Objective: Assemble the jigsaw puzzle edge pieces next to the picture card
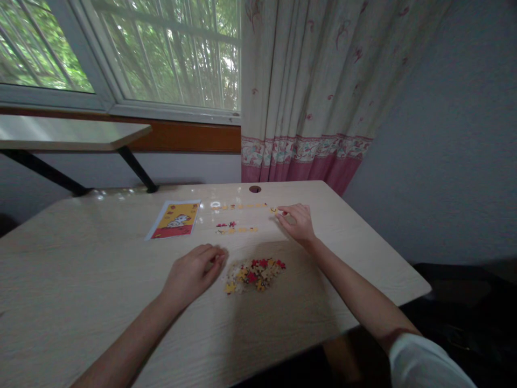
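Note:
Between the thumb and fingers of my right hand is a small yellow jigsaw puzzle piece, at the right end of a row of yellow puzzle pieces. A shorter double row of red and yellow pieces lies nearer to me. My left hand rests on the table with its fingers curled and thumb against them; whether anything is in them cannot be made out. Just right of it lies a loose pile of puzzle pieces, red, yellow and pale.
A printed picture sheet with a white animal on yellow and red lies left of the rows. The pale wooden table has a round cable hole at its back edge. A raised shelf on black legs stands back left, below a window; a curtain hangs behind.

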A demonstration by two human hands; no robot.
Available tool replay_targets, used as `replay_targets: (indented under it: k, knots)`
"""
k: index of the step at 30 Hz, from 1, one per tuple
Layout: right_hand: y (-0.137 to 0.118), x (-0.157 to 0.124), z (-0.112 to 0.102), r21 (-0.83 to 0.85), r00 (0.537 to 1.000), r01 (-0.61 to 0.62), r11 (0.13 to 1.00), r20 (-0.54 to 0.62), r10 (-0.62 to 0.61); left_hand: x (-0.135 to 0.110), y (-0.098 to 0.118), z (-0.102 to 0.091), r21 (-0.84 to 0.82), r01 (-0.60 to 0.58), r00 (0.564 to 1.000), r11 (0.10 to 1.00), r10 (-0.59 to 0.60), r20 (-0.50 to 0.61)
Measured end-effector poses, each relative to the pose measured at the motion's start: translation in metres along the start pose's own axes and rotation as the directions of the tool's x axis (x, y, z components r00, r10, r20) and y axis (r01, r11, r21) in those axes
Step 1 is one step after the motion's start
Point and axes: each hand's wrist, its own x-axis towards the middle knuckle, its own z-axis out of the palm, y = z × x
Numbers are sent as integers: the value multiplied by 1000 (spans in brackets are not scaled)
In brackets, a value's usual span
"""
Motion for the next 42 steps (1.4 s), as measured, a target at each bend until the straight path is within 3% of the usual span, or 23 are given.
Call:
replay_targets:
  k: [3,7,10,15,37,40,42]
  knots:
    - [12,9,9,-58,974,-227,972,5,227,0,0,1,-9,-5,1000,1000,5,-5]
    - [30,25,25,-140,871,-469,872,90,483,0,-1,3,11,0,1000,1000,0,-9]
    - [36,33,37,-205,808,-537,819,155,568,0,-1,3,13,-2,1000,1000,2,-14]
    - [36,35,48,-283,766,-537,794,231,600,-1,-1,1,-7,11,1000,1000,-11,-17]
    - [30,43,52,-319,796,-421,849,318,515,-1,-3,5,-4,-22,999,1000,22,-34]
    - [24,39,43,-306,823,-385,871,313,474,-1,-3,4,-1,-36,999,999,36,-37]
    - [17,31,34,-232,861,-315,920,338,380,-1,0,3,-11,-56,998,998,55,-37]
